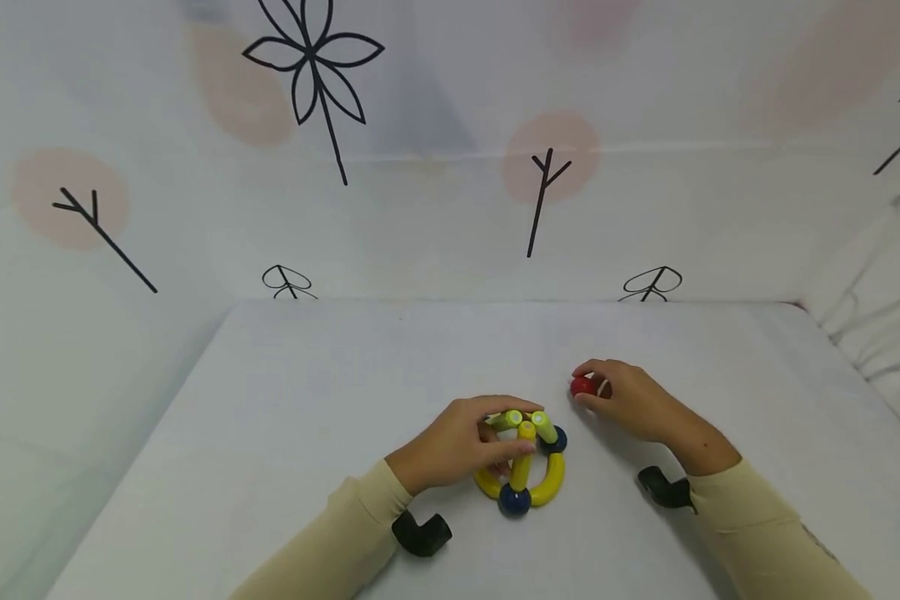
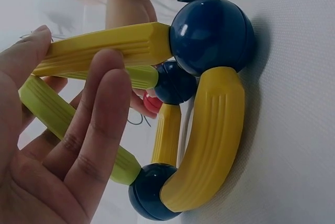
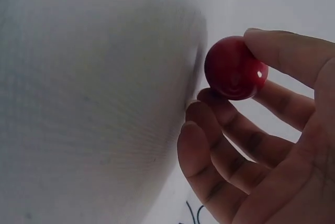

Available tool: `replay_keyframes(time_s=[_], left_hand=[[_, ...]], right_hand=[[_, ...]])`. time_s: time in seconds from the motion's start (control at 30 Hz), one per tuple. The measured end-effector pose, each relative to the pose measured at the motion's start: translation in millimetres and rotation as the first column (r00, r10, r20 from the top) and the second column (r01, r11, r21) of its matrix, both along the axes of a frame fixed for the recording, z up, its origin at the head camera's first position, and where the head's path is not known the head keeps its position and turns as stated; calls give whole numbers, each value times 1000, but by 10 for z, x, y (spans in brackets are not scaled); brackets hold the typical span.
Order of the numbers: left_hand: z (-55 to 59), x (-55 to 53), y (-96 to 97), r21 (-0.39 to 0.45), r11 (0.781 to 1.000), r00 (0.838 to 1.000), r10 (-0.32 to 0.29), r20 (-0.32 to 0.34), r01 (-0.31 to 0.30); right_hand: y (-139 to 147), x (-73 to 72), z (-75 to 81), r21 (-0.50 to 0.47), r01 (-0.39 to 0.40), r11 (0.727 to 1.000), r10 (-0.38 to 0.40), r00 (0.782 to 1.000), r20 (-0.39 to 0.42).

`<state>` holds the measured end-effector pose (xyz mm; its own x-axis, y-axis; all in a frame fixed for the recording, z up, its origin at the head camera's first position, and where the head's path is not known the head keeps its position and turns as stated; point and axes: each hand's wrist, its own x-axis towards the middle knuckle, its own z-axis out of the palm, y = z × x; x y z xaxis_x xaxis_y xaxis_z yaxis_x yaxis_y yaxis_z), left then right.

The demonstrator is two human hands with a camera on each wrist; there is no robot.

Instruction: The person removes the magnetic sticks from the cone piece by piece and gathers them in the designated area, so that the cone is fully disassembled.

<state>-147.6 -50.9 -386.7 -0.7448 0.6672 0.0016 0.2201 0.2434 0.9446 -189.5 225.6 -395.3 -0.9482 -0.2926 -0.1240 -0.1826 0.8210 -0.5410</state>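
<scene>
My left hand [image 1: 457,442] holds the upper part of a toy frame of magnetic rods and balls, its thumb and fingers around the upright rods. A yellow upright rod [image 1: 522,462] and lime green rods [image 1: 544,427] lean together at their tops. Dark blue balls [image 2: 213,35] join them to curved yellow rods [image 2: 209,145], which form a ring low at the table. To the right and farther back, my right hand [image 1: 637,404] grips a small red ball [image 3: 235,68] between thumb and fingers, close over the table.
A white cloth covers the table [image 1: 307,375]. White fabric walls [image 1: 435,225] with black plant drawings and pink spots stand behind and at the sides. Black curved wrist pieces [image 1: 422,534] stick out from both sleeves.
</scene>
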Motion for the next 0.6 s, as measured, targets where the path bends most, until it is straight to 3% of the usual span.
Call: replay_keyframes(time_s=[0.4,0.6], left_hand=[[-23,-1,-16,-18,1000,1000,6,-27,-7],[1,-39,-56,-31,999,997,-27,-79,24]], right_hand=[[-48,25,-9,27,3,1000,-4,999,32],[-63,85,153,64,40,997,-38,999,-28]])
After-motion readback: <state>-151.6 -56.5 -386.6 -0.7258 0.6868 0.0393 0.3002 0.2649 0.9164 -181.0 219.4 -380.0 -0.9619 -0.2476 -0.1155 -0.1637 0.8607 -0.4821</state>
